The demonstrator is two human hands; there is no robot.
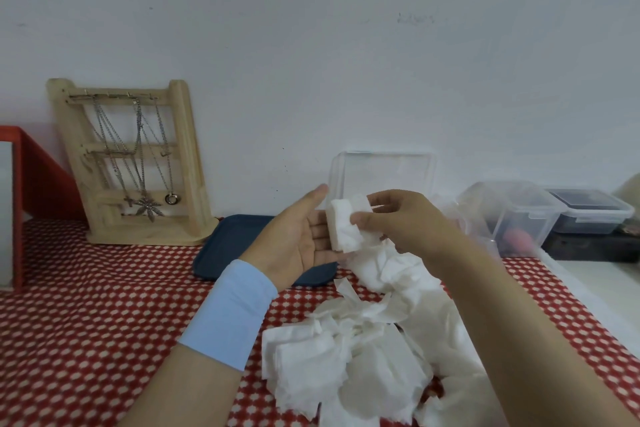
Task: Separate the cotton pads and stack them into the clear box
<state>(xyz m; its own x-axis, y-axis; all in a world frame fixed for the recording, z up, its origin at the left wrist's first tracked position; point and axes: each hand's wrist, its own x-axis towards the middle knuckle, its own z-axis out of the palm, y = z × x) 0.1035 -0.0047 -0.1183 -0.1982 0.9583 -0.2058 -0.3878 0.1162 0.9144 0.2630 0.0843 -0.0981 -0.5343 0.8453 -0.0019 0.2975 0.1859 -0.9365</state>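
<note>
The left hand (304, 236) is held up over the table (86, 322), palm open and facing right. A small stack of cotton pads (341, 229) rests against its fingers. The fingers are spread, not curled, so the stack just leans on them. A light blue wristband (230, 314) sits on that arm.

The right hand (401, 218) comes in from the right and pinches the top pad (360, 204) between thumb and fingers. That pad is bent up a little from the rest of the stack.

The clear box (381, 173) stands behind the hands, near the wall. It looks empty, but I cannot tell for sure, as the hands hide its lower part.

A big messy pile of white pads (363, 357) lies on the table below the hands — it runs from under the right hand down to the bottom edge. The table has a red cloth with small white dots.

A dark blue tray (225, 246) lies flat under the left hand. To the left of it stands a wooden rack (187, 156) with necklaces (138, 156) hanging on it. On the right, past the clear box, two plastic tubs (519, 211) with lids sit side by side — one see-through, one dark.
</note>
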